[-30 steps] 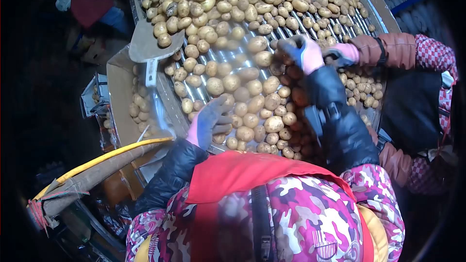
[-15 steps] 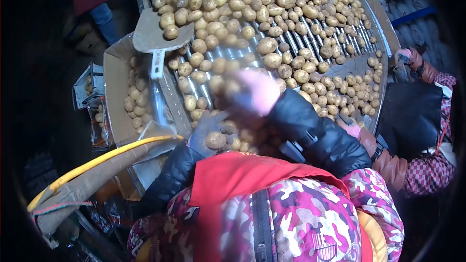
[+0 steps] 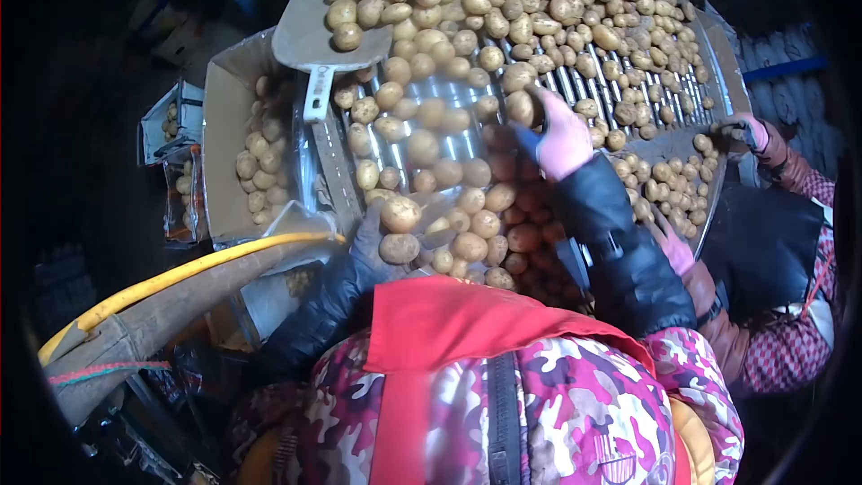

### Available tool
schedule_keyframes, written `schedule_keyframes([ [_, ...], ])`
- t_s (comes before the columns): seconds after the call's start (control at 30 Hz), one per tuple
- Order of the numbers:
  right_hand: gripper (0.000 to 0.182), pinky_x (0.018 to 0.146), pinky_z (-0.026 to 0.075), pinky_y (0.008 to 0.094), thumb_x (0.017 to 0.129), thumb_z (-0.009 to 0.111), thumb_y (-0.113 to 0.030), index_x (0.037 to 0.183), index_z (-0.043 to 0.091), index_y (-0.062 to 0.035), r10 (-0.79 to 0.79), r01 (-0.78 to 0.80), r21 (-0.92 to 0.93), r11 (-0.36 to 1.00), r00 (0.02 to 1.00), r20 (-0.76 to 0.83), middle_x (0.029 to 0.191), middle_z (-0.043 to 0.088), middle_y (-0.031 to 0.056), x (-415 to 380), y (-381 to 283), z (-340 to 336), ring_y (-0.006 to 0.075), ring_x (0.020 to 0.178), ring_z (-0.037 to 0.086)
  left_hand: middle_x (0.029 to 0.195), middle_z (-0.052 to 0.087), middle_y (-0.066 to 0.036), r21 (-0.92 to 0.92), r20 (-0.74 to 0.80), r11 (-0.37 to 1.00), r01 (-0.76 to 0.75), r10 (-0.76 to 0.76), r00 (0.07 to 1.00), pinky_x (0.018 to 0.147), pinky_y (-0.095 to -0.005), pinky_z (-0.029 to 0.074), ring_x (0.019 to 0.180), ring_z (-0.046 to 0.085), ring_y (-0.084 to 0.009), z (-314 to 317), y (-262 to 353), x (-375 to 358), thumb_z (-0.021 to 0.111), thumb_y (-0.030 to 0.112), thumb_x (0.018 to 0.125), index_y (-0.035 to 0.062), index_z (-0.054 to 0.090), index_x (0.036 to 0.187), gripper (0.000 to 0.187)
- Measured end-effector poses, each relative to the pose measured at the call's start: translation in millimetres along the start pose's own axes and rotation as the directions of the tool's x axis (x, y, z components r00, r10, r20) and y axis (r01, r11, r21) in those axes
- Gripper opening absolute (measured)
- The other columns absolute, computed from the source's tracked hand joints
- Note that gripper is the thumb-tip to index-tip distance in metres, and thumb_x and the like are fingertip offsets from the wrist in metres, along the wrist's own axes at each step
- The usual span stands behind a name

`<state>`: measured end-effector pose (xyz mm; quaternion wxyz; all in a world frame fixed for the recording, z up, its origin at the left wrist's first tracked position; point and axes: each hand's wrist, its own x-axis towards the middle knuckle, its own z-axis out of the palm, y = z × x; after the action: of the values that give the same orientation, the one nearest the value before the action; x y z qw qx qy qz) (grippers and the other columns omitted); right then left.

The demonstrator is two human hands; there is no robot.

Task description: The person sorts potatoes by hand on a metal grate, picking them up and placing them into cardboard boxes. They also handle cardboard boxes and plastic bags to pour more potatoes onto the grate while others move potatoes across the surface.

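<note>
My left hand (image 3: 366,241), in a grey glove, is low at the near end of the roller table, its fingers curled about a potato (image 3: 400,214) and a second potato (image 3: 399,249) just below. Further out, my right hand (image 3: 566,136), in a pink glove with a dark palm, has finger and thumb around a potato (image 3: 521,109) at the edge of the rollers (image 3: 449,94). Between my hands, loose potatoes (image 3: 470,246) lie in the near part, some in shadow. Several potatoes over the rollers look blurred.
A flat scoop (image 3: 314,31) with potatoes on it rests at the table's left edge. Left of it stands a cardboard box (image 3: 224,139) of potatoes. A yellow hose (image 3: 180,276) runs along a pole at lower left. On the right, a co-worker's hands (image 3: 669,241) reach to the table.
My right hand has moved outward and right, onto a potato at the rollers. A second potato now shows at my left hand. The view has shifted slightly.
</note>
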<state>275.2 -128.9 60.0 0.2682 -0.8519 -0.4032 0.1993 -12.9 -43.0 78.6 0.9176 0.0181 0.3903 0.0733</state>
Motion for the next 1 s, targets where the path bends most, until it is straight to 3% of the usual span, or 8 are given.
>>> schedule_keyframes([
  [0.1, 0.065, 0.102, 0.053, 0.0464, 0.088, 0.077, -0.046, 0.14, 0.063, -0.0086, -0.197, 0.169, 0.103, 0.98, 0.888, 0.415, 0.13, 0.069, 0.021, -27.9, -54.1, -1.5, 0.0377, 0.119, 0.068, 0.126, 0.066, -0.016, 0.045, 0.131, 0.998, -0.045, 0.038, 0.991, 0.082, -0.054, 0.061, 0.092, 0.07, -0.0341, -32.8, 9.8, 24.7, 0.048, 0.058, 0.105, 0.0124, 0.046, 0.149, 0.064],
  [0.2, 0.052, 0.096, 0.054, 0.0493, 0.094, 0.071, -0.044, 0.13, 0.062, -0.0064, -0.316, 0.309, 0.074, 0.948, 0.887, 0.338, 0.115, 0.07, 0.0186, -21.8, -67.0, 34.0, 0.0382, 0.111, 0.069, 0.126, 0.066, -0.018, 0.054, 0.228, 0.995, -0.087, 0.073, 0.971, 0.076, -0.0562, 0.062, 0.084, 0.071, -0.038, -50.2, 13.3, 41.9, 0.053, 0.056, 0.101, 0.0136, 0.049, 0.144, 0.06],
  [0.27, 0.041, 0.091, 0.054, 0.0524, 0.099, 0.067, -0.036, 0.123, 0.059, -0.0036, -0.266, 0.363, -0.186, 0.913, 0.876, 0.403, 0.111, 0.069, 0.0214, 2.5, -79.8, 55.8, 0.0392, 0.105, 0.069, 0.116, 0.069, -0.019, 0.11, -0.186, 0.984, -0.136, 0.155, 0.97, 0.071, -0.0545, 0.062, 0.08, 0.071, -0.0393, -13.3, 10.9, 15.7, 0.058, 0.059, 0.098, 0.0115, 0.056, 0.135, 0.06],
  [0.53, 0.067, 0.096, 0.057, 0.0452, 0.087, 0.078, -0.023, 0.147, 0.054, -0.0028, -0.302, 0.243, 0.242, 0.939, 0.921, 0.245, 0.122, 0.07, 0.023, -29.2, -90.9, 38.6, 0.0401, 0.11, 0.069, 0.116, 0.066, -0.015, 0.086, 0.354, 0.97, -0.228, 0.184, 0.917, 0.086, -0.0524, 0.061, 0.104, 0.067, -0.0356, -35.3, 9.7, 9.5, 0.061, 0.057, 0.099, 0.0041, 0.056, 0.132, 0.062],
  [0.6, 0.066, 0.095, 0.056, 0.0472, 0.081, 0.082, -0.018, 0.139, 0.058, 0.0021, -0.585, 0.532, 0.263, 0.805, 0.785, 0.204, 0.12, 0.07, 0.022, -54.9, -93.4, 17.7, 0.041, 0.105, 0.07, 0.127, 0.062, -0.015, 0.156, 0.3, 0.946, -0.284, 0.228, 0.926, 0.092, -0.0519, 0.06, 0.113, 0.065, -0.0333, -19.8, 5.4, 0.1, 0.06, 0.057, 0.101, 0.0042, 0.051, 0.139, 0.066],
  [0.7, 0.055, 0.103, 0.05, 0.0541, 0.077, 0.082, -0.03, 0.124, 0.068, -0.0054, -0.88, 0.873, 0.132, 0.469, 0.474, -0.01, 0.129, 0.065, 0.0174, -86.5, -74.8, 49.0, 0.037, 0.117, 0.064, 0.127, 0.056, -0.01, -0.322, 0.361, 0.872, 0.369, -0.247, 0.899, 0.091, -0.0432, 0.057, 0.112, 0.06, -0.0249, -74.1, 24.1, 57.3, 0.052, 0.057, 0.106, 0.0051, 0.046, 0.144, 0.065],
  [0.9, 0.056, 0.105, 0.047, 0.0553, 0.081, 0.076, -0.037, 0.129, 0.068, -0.01, -0.936, 0.907, 0.231, 0.353, 0.337, 0.104, 0.135, 0.062, 0.0148, -98.1, -84.7, 60.2, 0.0361, 0.124, 0.06, 0.11, 0.057, -0.008, -0.168, 0.568, 0.968, 0.187, -0.06, 0.821, 0.063, -0.0275, 0.052, 0.082, 0.059, -0.0148, -34.8, 13.9, -27.0, 0.059, 0.023, 0.089, -0.005, 0.045, 0.141, 0.061],
  [1.0, 0.058, 0.103, 0.049, 0.0521, 0.084, 0.078, -0.034, 0.134, 0.065, -0.0076, -0.89, 0.871, 0.188, 0.454, 0.434, 0.14, 0.136, 0.062, 0.016, -104.0, -75.3, 55.2, 0.0371, 0.12, 0.061, 0.067, 0.044, 0.005, -0.4, 0.388, 0.897, 0.19, -0.022, 0.921, 0.048, -0.0264, 0.034, 0.043, 0.026, -0.0085, -49.3, 9.8, -59.9, 0.054, 0.007, 0.08, 0.0095, 0.048, 0.081, 0.006],
])
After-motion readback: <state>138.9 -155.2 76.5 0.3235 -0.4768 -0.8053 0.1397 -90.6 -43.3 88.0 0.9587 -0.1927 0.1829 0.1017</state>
